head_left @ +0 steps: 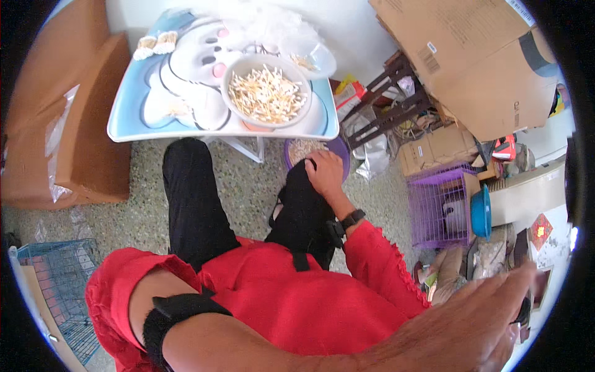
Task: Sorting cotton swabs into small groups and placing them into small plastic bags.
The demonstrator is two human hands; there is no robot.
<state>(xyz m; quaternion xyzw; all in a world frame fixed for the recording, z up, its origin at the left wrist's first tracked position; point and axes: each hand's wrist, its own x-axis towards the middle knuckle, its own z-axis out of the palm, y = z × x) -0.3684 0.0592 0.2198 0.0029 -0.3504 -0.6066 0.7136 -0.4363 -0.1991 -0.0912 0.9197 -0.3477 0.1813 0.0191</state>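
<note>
My left arm, with a black band on it, crosses low in front of me. The left hand (477, 316) is raised very close at the lower right, fingers stretched out and partly blurred, with nothing visible in it. My right hand (325, 172) lies on my right knee, fingers resting over the black trousers and holding nothing; a dark watch is on that wrist. Ahead, a white bowl (232, 102) full of loose cotton swabs (266, 93) stands on a small folding table (133, 111) with a cartoon print. Two bundles of swabs (155, 44) lie at its far left corner.
Clear plastic bags (266, 28) and a clear tub (322, 62) with some swabs lie behind the bowl. A purple basin (341, 152) stands on the floor by my right knee. Brown sofa (93, 124) left; cardboard boxes (465, 62) and a purple cage (434, 211) right.
</note>
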